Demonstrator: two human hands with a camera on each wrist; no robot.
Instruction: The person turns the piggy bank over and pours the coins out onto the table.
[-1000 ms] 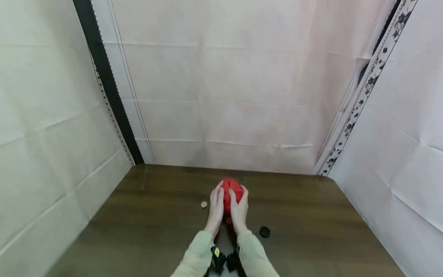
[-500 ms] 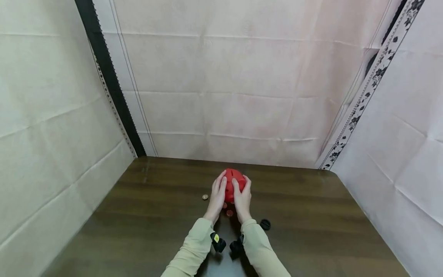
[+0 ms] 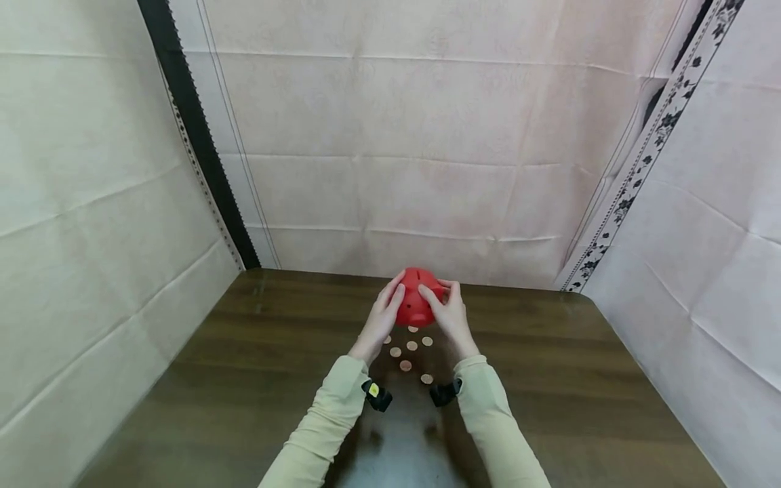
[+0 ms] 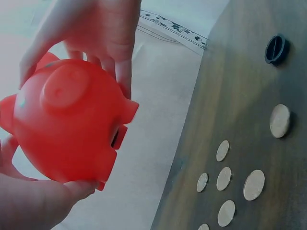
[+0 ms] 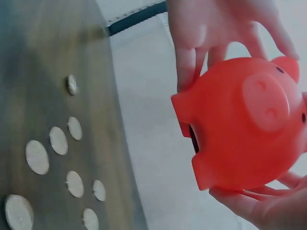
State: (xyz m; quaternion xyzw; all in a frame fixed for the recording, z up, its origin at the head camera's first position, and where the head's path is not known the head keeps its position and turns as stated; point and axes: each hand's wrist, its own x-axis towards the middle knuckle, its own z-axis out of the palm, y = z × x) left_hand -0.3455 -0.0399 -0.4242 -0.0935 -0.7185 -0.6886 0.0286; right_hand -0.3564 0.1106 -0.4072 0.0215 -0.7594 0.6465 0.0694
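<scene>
A red piggy bank is held up over the table, close to the middle of its far edge. Its snout faces the person and its feet point down; a slot shows on top, and a dark opening shows underneath between the feet. The left hand and the right hand grip it from opposite sides, thumbs on the near face and fingers curled around behind.

Below, between the forearms, several coins lie scattered and mostly apart, nearer the table's far edge than the bottom of the head view. The left wrist view also shows a round black cap on the table, closer to its right edge than the coins are.

Pale green sleeves cover both arms, with a small black device at each wrist. White cloth hangs past the table's far, left and right edges, the right one bordered by a dark floral trim.
</scene>
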